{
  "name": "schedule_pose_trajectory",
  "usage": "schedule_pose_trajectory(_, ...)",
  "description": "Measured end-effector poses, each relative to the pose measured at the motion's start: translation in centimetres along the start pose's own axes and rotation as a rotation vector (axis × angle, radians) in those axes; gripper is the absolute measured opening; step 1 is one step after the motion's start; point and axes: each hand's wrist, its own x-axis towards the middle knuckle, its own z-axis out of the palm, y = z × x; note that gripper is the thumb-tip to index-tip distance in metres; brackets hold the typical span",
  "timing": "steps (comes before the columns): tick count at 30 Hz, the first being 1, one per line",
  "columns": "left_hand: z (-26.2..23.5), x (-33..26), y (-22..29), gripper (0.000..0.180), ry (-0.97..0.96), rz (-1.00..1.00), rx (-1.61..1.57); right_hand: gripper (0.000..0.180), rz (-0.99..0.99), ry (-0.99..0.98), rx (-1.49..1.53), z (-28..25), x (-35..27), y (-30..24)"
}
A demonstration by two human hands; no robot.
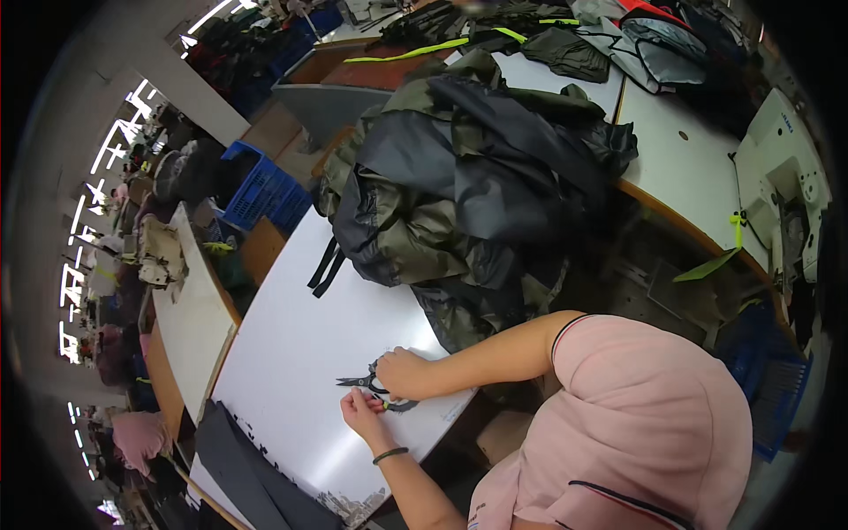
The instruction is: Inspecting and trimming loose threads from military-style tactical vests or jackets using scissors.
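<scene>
My right hand (403,373) grips a pair of black scissors (357,382) by the handle loops, low over the white tabletop (291,336). The blades point left. Just below them, my left hand (360,413) has its fingers pinched at a small dark piece (402,406) with a yellow-green bit on it. What kind of thing that piece is, I cannot make out. Beyond my hands a large heap of black and olive shiny fabric (495,168) covers the far part of the table, and a black strap (327,268) hangs out of its left side.
Dark cloth (256,468) lies along the table's near left edge. A blue crate (265,190) stands past the left side. To the right are a white sewing machine (782,177), a yellow-green strip (709,265) and another blue crate (777,397). Grey and red fabric (658,49) is piled behind.
</scene>
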Motion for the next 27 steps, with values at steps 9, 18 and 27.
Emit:
schedule_pose_trajectory(9, -0.6, -2.4, 3.4, 0.019, 0.179, 0.075, -0.323, 0.029, 0.088, -0.15, 0.54, -6.6, -3.4, 1.7)
schedule_pose_trajectory(18, 12.9, 1.4, 11.3, 0.048, -0.278, 0.123, 0.013, 0.051, 0.235, 0.877, 0.578, -18.2, -11.3, 16.0)
schedule_pose_trajectory(27, 22.8, 6.4, 13.1, 0.042, -0.178, 0.217, -0.006, 0.05, 0.911, 1.12, 0.271, -18.1, -21.4, 40.7)
